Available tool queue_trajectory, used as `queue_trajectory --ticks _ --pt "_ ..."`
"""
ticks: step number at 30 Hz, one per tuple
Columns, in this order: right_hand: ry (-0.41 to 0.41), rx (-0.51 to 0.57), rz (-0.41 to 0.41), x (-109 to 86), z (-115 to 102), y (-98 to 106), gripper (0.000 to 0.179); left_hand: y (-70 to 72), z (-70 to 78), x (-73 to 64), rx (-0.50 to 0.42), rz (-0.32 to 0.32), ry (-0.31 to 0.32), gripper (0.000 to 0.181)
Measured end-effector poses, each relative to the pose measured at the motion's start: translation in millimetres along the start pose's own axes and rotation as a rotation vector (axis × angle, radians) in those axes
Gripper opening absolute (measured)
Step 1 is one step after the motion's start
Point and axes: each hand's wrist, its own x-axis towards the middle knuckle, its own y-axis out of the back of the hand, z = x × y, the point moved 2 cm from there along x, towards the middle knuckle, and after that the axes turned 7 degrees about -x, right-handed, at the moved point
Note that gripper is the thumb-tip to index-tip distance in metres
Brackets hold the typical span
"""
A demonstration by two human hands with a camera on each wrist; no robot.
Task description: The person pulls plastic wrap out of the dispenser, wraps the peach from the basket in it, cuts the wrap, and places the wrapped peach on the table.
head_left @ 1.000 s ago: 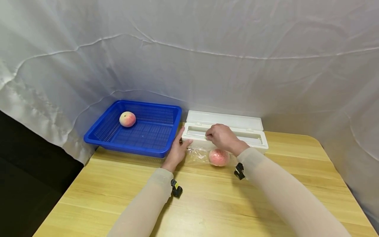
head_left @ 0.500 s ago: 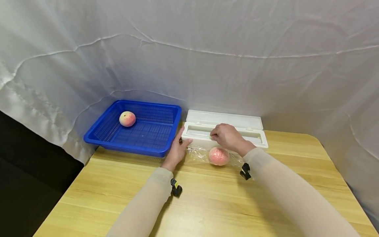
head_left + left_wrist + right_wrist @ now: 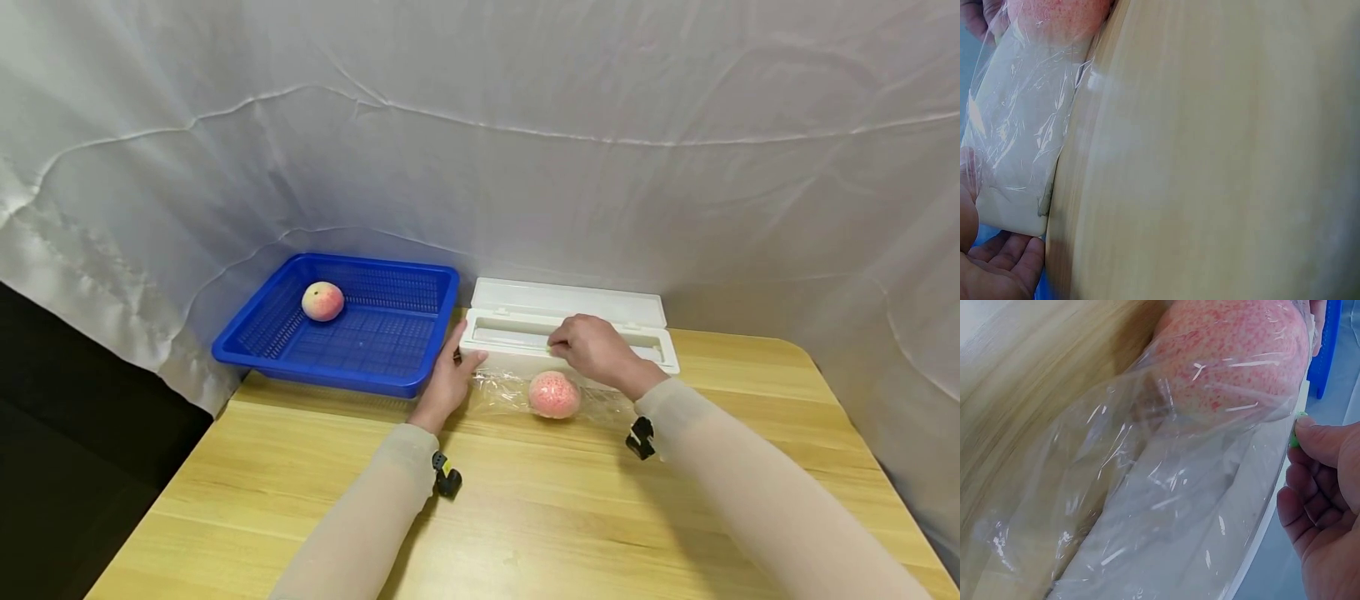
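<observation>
A white cling film dispenser (image 3: 510,362) lies at the back of the table with its lid (image 3: 570,303) tipped back. My left hand (image 3: 442,385) grips its left end, thumb at the front. Along the top edge, near the middle, my right hand (image 3: 592,350) pinches a small green slider (image 3: 1296,432) between thumb and finger. Clear cling film (image 3: 1166,481) hangs from the box over its front onto the wood. A pink speckled peach (image 3: 555,395) sits against the front of the box, and film lies over it in the right wrist view.
Left of the dispenser stands a blue plastic basket (image 3: 337,385) with another peach (image 3: 323,302) inside. Grey-white cloth (image 3: 570,183) hangs behind the wooden table (image 3: 525,517). A dark area (image 3: 75,450) borders the table's left side.
My right hand has slid to the right along the dispenser's top edge, the slider in its pinch. The left hand, the peaches and the basket have stayed put.
</observation>
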Motion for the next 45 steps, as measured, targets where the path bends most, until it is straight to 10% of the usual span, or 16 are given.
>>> queue_trajectory --ticks 45 --pt "-0.044 -0.061 0.029 -47.6 40 12 0.012 1.2 0.8 0.2 0.005 -0.014 0.011 0.072"
